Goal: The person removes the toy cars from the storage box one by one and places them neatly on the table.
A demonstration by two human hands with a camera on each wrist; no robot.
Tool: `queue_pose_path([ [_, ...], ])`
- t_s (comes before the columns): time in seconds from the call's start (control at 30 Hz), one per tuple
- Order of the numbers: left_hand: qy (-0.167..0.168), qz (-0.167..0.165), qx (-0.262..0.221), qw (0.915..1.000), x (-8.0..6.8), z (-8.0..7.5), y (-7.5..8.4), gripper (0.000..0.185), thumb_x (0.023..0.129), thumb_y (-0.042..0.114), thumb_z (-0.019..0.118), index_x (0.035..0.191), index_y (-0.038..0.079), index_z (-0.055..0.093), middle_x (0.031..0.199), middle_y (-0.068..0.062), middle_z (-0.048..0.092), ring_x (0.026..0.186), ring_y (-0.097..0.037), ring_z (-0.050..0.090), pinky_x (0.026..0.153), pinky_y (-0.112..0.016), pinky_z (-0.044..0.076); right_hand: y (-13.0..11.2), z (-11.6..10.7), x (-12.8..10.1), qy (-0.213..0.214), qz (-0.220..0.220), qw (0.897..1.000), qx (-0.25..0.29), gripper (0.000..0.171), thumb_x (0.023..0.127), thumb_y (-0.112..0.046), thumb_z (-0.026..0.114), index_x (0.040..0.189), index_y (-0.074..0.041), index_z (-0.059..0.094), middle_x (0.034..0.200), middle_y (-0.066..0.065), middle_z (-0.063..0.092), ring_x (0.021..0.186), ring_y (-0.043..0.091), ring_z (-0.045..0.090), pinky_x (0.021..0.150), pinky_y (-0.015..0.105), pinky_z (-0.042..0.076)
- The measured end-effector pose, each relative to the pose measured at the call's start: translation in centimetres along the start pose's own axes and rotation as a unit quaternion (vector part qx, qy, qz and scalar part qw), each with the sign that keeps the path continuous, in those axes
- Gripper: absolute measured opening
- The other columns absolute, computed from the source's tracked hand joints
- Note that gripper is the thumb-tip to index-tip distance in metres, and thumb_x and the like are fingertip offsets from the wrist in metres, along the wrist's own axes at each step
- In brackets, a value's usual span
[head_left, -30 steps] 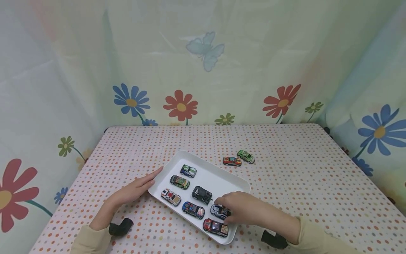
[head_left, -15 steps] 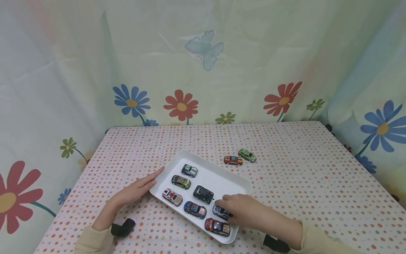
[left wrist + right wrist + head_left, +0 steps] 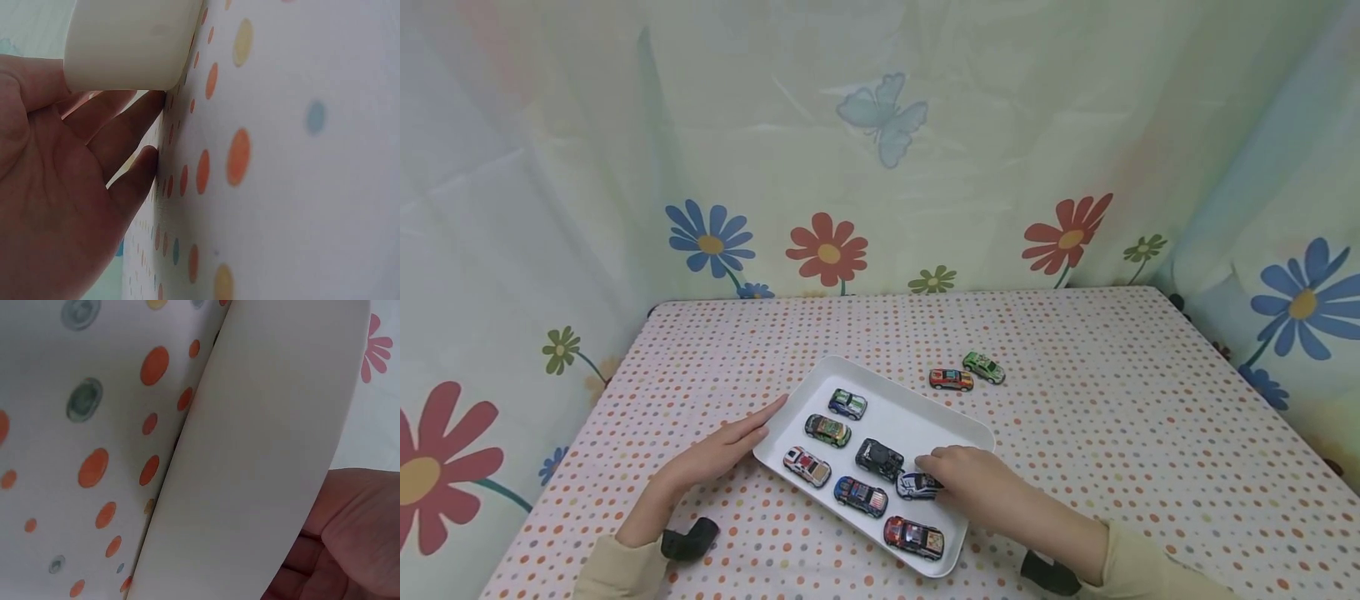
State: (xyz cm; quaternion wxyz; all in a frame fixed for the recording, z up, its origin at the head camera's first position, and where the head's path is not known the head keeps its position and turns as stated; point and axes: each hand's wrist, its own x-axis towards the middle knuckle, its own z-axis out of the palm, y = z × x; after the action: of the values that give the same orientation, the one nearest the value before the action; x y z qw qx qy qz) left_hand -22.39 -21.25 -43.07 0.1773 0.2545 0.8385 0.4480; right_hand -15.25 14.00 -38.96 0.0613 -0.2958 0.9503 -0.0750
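Observation:
A white tray (image 3: 891,400) lies at a slant, with several toy cars standing in it. My left hand (image 3: 718,450) rests against the tray's left edge, fingers extended; the left wrist view has the hand (image 3: 69,169) at the tray's outer wall (image 3: 131,47). Inside the tray, my right hand (image 3: 977,483) pinches a white-and-black toy car (image 3: 916,485), whose right end is covered by the fingers. Right beside that car is a black toy car (image 3: 880,459). In the right wrist view the tray wall (image 3: 250,450) hides most of the hand's fingers (image 3: 306,553).
Beyond the tray, a red-and-yellow toy car (image 3: 951,380) and a green toy car (image 3: 983,367) stand on the dotted tablecloth (image 3: 1090,400). A red toy car (image 3: 913,537) stands in the tray's near corner, a blue one (image 3: 861,497) to its left. A flowered curtain (image 3: 970,167) closes off the back.
My right hand has shifted the white-and-black car slightly away from me and left, toward the black car, and turned it a little. The left hand stays at the tray's edge.

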Motion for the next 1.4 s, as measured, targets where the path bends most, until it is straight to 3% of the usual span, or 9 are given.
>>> queue_pose_path([
  [0.27,0.003,-0.005,0.006,1.0000,0.1,0.0,-0.1,0.047,0.104,0.024,0.034,0.150,0.020,0.025,0.152,-0.006,0.019,0.138,-0.029,0.013,0.108,-0.052,0.013,0.3,0.2,-0.1,0.020,-0.013,0.999,-0.028,0.032,0.068,-0.002,0.079,0.099,-0.006,0.068,0.088,0.004,0.065,0.079,0.017,0.063,0.068,0.030,0.054],
  [0.53,0.003,-0.011,-0.001,0.9999,0.0,0.0,0.0,0.047,0.103,0.024,0.036,0.150,0.020,0.026,0.153,-0.007,0.019,0.138,-0.030,0.012,0.107,-0.055,0.010,0.6,0.3,-0.2,0.038,-0.010,0.999,0.008,0.032,0.071,-0.002,0.078,0.101,-0.004,0.069,0.095,0.007,0.067,0.085,0.020,0.064,0.072,0.033,0.054],
  [0.77,0.007,-0.011,0.007,0.9999,0.0,0.0,0.0,0.048,0.103,0.026,0.036,0.150,0.021,0.026,0.153,-0.006,0.019,0.138,-0.032,0.011,0.102,-0.062,-0.009,1.0,-0.4,-0.3,0.053,0.001,0.997,0.057,0.035,0.072,-0.004,0.077,0.106,-0.005,0.070,0.100,0.008,0.067,0.091,0.022,0.064,0.077,0.036,0.053],
  [1.07,0.002,-0.001,-0.004,1.0000,0.1,-0.1,-0.2,0.048,0.103,0.025,0.036,0.150,0.021,0.026,0.153,-0.006,0.019,0.138,-0.029,0.012,0.107,-0.055,0.009,2.7,-2.5,-0.7,0.095,-0.002,0.988,0.120,0.037,0.076,-0.006,0.077,0.111,-0.003,0.068,0.107,0.008,0.067,0.098,0.023,0.062,0.081,0.037,0.052],
  [1.4,-0.001,0.005,-0.006,1.0000,0.1,-0.1,-0.2,0.047,0.104,0.023,0.035,0.150,0.019,0.025,0.153,-0.007,0.018,0.138,-0.029,0.011,0.108,-0.052,0.011,6.0,-5.7,-1.0,0.174,0.068,0.974,0.126,0.040,0.080,-0.006,0.074,0.118,-0.001,0.064,0.110,0.016,0.064,0.098,0.032,0.062,0.078,0.046,0.052],
])
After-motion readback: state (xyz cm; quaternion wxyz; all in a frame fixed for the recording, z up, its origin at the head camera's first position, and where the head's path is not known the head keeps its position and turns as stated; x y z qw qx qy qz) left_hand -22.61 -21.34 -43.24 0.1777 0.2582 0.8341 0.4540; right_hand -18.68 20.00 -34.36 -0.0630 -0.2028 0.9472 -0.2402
